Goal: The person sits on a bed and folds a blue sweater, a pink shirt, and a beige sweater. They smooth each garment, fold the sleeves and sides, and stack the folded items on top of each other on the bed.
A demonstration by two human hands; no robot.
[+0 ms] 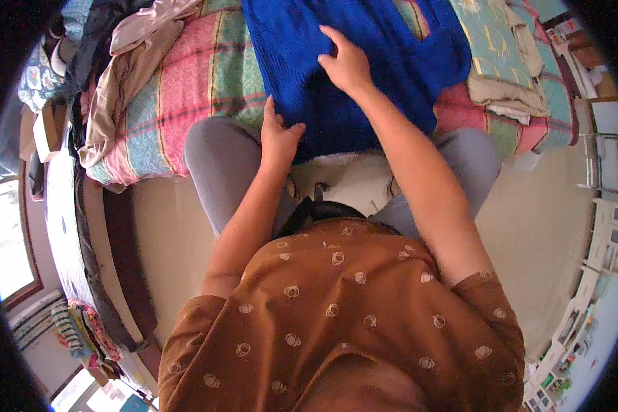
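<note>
A blue knitted garment [405,65], perhaps a sweater, lies spread over the bed in front of me. At its near left edge is my left hand [279,137], its fingers stretched out and thumb apart. My right hand [348,63] is over the middle of the blue knit, index finger extended and thumb spread. Neither hand grips the fabric. Whether the right fingertips touch the cloth or hover just above it, I cannot tell. The garment's far end runs out of the picture at the top.
A plaid quilt [206,75] in pink, green and blue covers the bed. Beige and pink clothes [120,89] lie along its left side. On the right rests a folded pile of green and beige fabric [505,62]. Shelves [601,233] line the right wall; a window [12,240] is at left.
</note>
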